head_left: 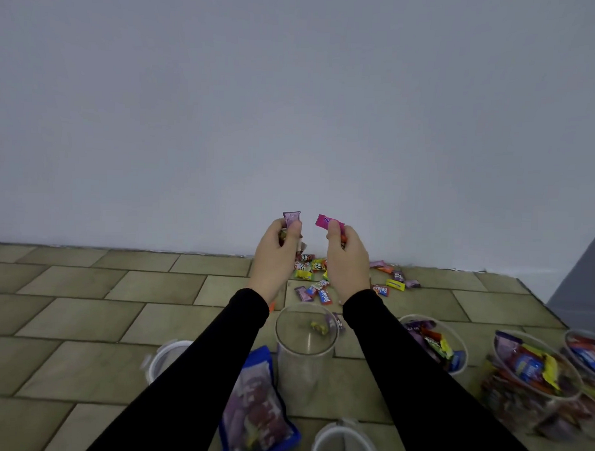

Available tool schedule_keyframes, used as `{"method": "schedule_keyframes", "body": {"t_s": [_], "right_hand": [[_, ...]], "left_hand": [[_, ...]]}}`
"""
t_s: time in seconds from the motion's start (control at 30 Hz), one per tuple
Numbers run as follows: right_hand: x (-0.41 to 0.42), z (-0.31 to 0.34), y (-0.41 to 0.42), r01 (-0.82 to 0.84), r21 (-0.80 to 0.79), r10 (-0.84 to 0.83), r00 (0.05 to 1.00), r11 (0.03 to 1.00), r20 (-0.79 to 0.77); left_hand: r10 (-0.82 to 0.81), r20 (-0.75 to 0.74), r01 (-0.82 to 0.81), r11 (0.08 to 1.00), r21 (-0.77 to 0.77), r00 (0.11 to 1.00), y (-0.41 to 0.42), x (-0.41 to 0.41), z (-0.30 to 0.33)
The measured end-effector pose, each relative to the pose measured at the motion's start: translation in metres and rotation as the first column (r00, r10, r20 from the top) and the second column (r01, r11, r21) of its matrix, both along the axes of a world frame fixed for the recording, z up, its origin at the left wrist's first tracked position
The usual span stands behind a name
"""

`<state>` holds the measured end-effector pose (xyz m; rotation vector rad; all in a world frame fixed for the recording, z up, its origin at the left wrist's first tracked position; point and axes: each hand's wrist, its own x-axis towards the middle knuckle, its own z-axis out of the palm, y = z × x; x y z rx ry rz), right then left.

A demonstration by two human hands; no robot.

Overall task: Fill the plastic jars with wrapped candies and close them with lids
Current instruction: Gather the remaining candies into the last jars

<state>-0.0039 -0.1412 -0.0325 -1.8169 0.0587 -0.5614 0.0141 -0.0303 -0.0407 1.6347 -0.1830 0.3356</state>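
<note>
My left hand [275,255] is raised above the floor and grips several wrapped candies, with a purple candy [291,219] sticking up past the thumb. My right hand [349,261] is beside it and holds candies too, a pink candy [327,222] showing at the fingertips. Below and between my forearms stands an open clear plastic jar [306,343] with a couple of candies inside. A loose pile of wrapped candies [314,276] lies on the tiled floor by the wall, partly hidden behind my hands.
Filled open jars stand at the right: one jar [435,343], a fuller jar [533,382] and another jar [588,360] at the edge. White lids lie at left [165,357] and bottom [344,443]. A blue candy bag [258,402] lies under my left forearm.
</note>
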Motion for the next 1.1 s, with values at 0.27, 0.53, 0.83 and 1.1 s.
{"method": "schedule_keyframes", "body": {"t_s": [0.27, 0.53, 0.83, 1.1], "right_hand": [[-0.052, -0.009, 0.009, -0.183, 0.114, 0.178, 0.982, 0.976, 0.055], [-0.061, -0.023, 0.016, -0.19, 0.086, 0.184, 0.98, 0.978, 0.072], [-0.059, -0.027, 0.019, -0.153, 0.023, 0.151, 0.985, 0.988, 0.081], [-0.06, -0.03, 0.016, -0.135, 0.109, 0.12, 0.984, 0.985, 0.134]], "left_hand": [[0.003, 0.048, 0.003, 0.994, -0.112, 0.999, -0.002, -0.059, -0.013], [0.088, -0.014, -0.088, 0.975, -0.206, 0.996, -0.007, -0.072, -0.021], [0.061, -0.09, -0.08, 0.971, -0.224, 0.994, -0.012, -0.073, -0.02], [0.04, -0.059, -0.054, 0.961, -0.271, 0.997, -0.013, -0.077, -0.018]]}}
